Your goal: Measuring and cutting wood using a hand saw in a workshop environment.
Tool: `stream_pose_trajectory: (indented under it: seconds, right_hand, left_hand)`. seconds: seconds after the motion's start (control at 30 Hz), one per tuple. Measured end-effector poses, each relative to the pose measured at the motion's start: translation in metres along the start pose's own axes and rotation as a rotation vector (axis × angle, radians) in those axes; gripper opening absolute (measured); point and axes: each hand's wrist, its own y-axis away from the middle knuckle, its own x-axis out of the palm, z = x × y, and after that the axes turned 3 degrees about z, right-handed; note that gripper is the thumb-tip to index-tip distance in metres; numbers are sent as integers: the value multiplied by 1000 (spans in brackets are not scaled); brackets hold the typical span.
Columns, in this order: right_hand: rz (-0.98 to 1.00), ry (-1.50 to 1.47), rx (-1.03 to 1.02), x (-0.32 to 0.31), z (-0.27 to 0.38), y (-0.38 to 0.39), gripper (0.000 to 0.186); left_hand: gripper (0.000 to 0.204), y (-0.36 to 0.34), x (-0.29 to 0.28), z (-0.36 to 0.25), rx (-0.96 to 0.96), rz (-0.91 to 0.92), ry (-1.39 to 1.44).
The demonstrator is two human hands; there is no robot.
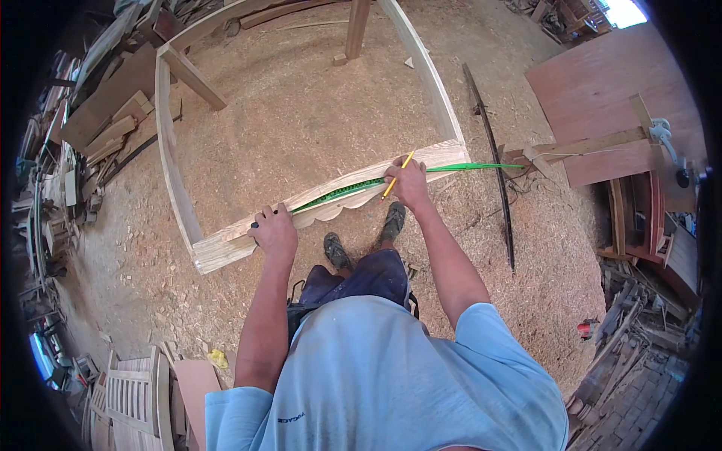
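Pale wood shavings [549, 248] are carpeting the floor [519, 301], while bright daylight [624, 11] is glaring at the upper right edge of the scene. Stacked planks [113, 139] are crowding the left side, and a broad reddish-brown panel [602, 90] is spreading across the upper right. A long dark bar [494, 161] is lying on the ground near it. At lower left, a slatted wooden panel [129, 391] is sitting close to a plain board [193, 391], with a yellow scrap [217, 358] resting nearby. At lower right, scrap lumber [613, 368] is lying heaped beside grey brick paving [639, 413].
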Motion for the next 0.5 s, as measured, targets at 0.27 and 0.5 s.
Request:
stream_pose_trajectory:
  seconds: [0.27, 0.5]
  right_hand:
    - [18, 25, 31, 5, -2, 1, 18]
    - [8, 14, 29, 0, 1, 0, 18]
  left_hand:
    - [25, -1, 0, 0, -13, 31, -2]
    - [26, -2, -4, -1, -14, 67, 1]
